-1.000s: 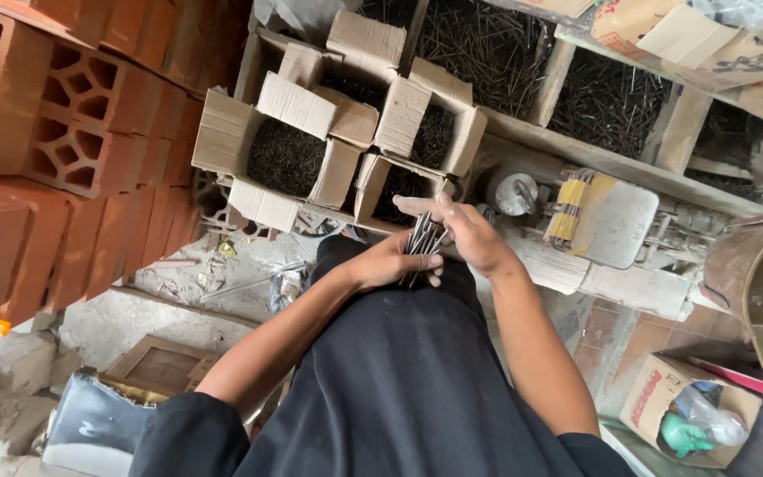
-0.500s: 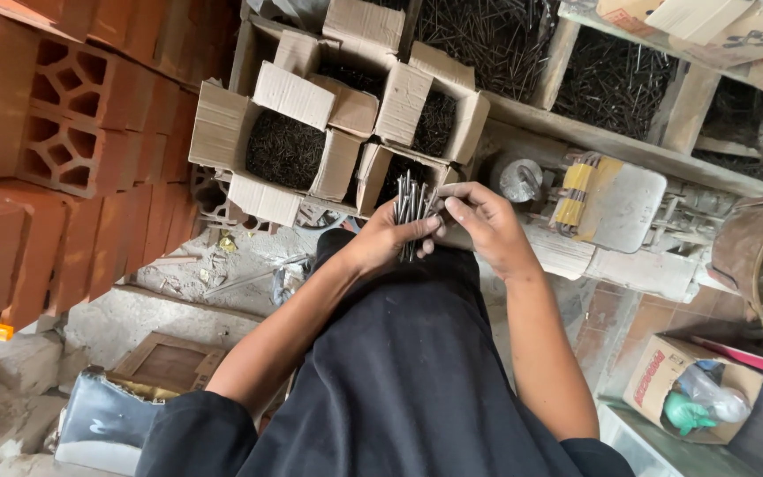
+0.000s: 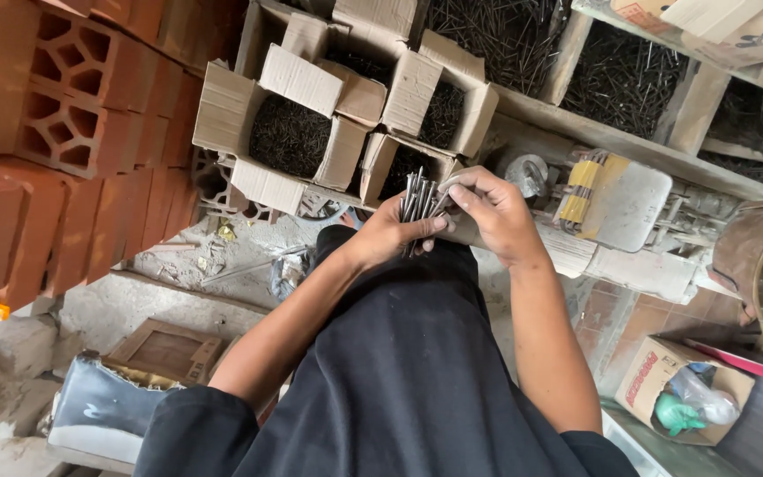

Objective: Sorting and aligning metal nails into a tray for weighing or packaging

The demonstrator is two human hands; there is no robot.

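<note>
Head view: nails (image 3: 417,196) in left hand (image 3: 390,237)

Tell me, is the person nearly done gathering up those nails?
Done so far: a bundle of nails is already gathered, standing upright in the left hand. In hand: the right hand touches the top of the bundle, seemingly adding or straightening one. Left: probably plenty, since the open cardboard boxes and the wooden bins behind still hold heaps of dark nails. How many are wanted cannot be told.
</note>
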